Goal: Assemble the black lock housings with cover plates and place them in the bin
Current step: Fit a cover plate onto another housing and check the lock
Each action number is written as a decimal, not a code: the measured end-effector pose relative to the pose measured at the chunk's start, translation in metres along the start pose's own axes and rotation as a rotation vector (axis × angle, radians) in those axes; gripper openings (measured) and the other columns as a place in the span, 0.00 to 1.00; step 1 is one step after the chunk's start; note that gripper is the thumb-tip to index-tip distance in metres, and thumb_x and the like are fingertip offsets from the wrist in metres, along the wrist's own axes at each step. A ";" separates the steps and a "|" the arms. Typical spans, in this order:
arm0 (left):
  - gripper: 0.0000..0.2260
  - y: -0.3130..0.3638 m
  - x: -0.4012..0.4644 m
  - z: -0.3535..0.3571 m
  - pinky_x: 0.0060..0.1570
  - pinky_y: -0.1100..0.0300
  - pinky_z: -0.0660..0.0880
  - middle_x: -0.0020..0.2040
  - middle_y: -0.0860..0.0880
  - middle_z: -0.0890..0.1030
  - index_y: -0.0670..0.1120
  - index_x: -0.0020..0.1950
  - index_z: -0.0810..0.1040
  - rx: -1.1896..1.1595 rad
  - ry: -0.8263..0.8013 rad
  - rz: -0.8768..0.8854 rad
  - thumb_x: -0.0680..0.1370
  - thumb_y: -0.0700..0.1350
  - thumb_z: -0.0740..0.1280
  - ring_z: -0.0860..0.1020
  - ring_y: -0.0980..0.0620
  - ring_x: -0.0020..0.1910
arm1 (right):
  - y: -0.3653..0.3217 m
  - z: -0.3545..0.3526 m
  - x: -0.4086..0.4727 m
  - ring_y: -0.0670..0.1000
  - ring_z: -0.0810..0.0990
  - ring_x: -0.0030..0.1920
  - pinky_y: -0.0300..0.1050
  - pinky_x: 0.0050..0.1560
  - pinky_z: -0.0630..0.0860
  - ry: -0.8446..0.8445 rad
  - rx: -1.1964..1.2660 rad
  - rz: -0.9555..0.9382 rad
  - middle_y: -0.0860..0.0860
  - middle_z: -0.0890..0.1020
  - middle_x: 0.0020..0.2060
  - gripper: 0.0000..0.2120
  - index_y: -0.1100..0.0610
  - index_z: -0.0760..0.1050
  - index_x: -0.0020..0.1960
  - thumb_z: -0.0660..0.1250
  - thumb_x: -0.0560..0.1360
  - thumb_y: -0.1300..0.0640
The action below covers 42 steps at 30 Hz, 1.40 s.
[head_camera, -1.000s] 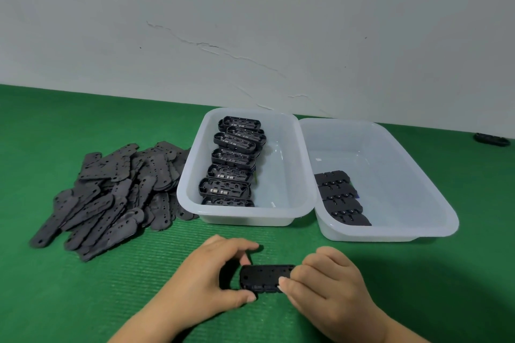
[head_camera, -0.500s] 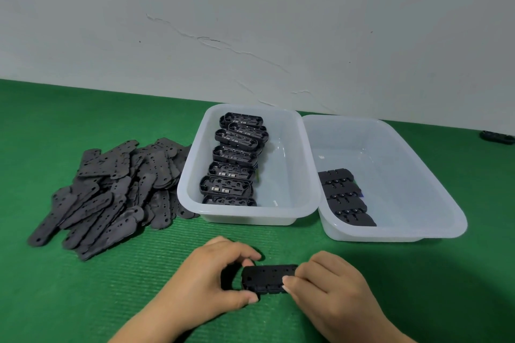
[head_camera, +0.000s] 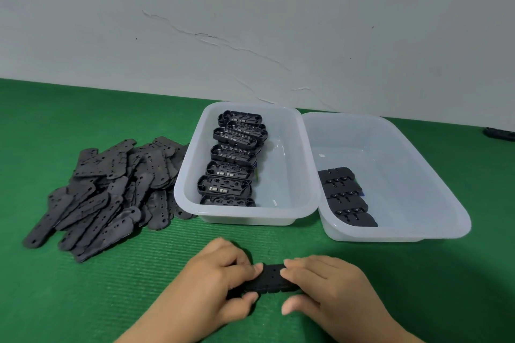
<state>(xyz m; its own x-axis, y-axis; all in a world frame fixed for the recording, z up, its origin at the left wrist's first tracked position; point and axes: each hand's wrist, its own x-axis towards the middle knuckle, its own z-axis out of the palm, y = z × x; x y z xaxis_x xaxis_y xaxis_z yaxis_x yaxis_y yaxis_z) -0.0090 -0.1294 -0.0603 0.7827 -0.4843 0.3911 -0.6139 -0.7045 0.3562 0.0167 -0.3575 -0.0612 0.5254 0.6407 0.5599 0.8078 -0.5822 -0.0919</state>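
Both hands pinch one black lock housing (head_camera: 271,280) low over the green table (head_camera: 83,301). Left hand (head_camera: 220,284) grip: fingers on top, thumb under the left end. Right hand (head_camera: 326,289) grip: fingertips on the top right end, thumb below at the front edge. Cover plate looks seated on top, holes facing up; likely squeezed from both ends to snap it flush. Just beyond the grip, the supply bin (head_camera: 303,175) holds open housings in a row, within easy reach. Beyond and right of the grip, the output bin (head_camera: 434,189) has finished units lined along its left wall, so this one probably goes next in that row. Far left of the grip lies the loose cover plate pile (head_camera: 111,192).
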 end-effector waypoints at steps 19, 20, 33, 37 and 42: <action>0.22 0.014 0.004 0.032 0.34 0.61 0.81 0.38 0.49 0.85 0.42 0.41 0.86 0.400 0.267 0.127 0.82 0.48 0.55 0.84 0.52 0.36 | -0.001 0.009 -0.003 0.45 0.84 0.39 0.40 0.38 0.80 0.006 -0.045 0.031 0.47 0.86 0.40 0.11 0.55 0.84 0.41 0.69 0.68 0.48; 0.20 0.015 0.004 0.033 0.33 0.61 0.80 0.38 0.48 0.85 0.42 0.40 0.86 0.415 0.267 0.129 0.81 0.46 0.57 0.84 0.52 0.35 | -0.002 0.010 -0.003 0.45 0.84 0.39 0.39 0.39 0.80 0.000 -0.061 0.022 0.47 0.85 0.40 0.11 0.55 0.84 0.42 0.68 0.68 0.48; 0.15 0.019 -0.011 0.017 0.40 0.64 0.79 0.44 0.52 0.83 0.46 0.53 0.85 0.020 0.038 -0.074 0.72 0.53 0.70 0.83 0.54 0.42 | -0.004 0.008 0.002 0.47 0.81 0.34 0.37 0.34 0.77 -0.059 -0.012 0.068 0.45 0.82 0.34 0.15 0.53 0.83 0.36 0.70 0.63 0.42; 0.17 0.018 -0.009 0.014 0.44 0.65 0.75 0.43 0.54 0.81 0.50 0.54 0.84 -0.117 0.024 -0.173 0.66 0.49 0.75 0.80 0.57 0.44 | -0.005 -0.004 0.009 0.46 0.81 0.34 0.36 0.33 0.77 -0.149 0.065 0.098 0.44 0.83 0.35 0.12 0.52 0.84 0.39 0.70 0.64 0.45; 0.17 0.016 -0.009 0.013 0.51 0.70 0.69 0.45 0.54 0.78 0.52 0.57 0.82 -0.286 0.047 -0.263 0.69 0.48 0.74 0.73 0.62 0.49 | -0.007 -0.017 0.021 0.48 0.77 0.45 0.42 0.45 0.75 -0.376 0.068 0.188 0.43 0.80 0.46 0.17 0.50 0.80 0.49 0.56 0.76 0.43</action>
<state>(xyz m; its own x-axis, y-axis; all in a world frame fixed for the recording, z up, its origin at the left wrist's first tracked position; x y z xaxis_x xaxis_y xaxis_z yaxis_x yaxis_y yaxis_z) -0.0247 -0.1431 -0.0689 0.9156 -0.2771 0.2913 -0.4020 -0.6250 0.6692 0.0183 -0.3483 -0.0348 0.7156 0.6722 0.1900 0.6982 -0.6798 -0.2247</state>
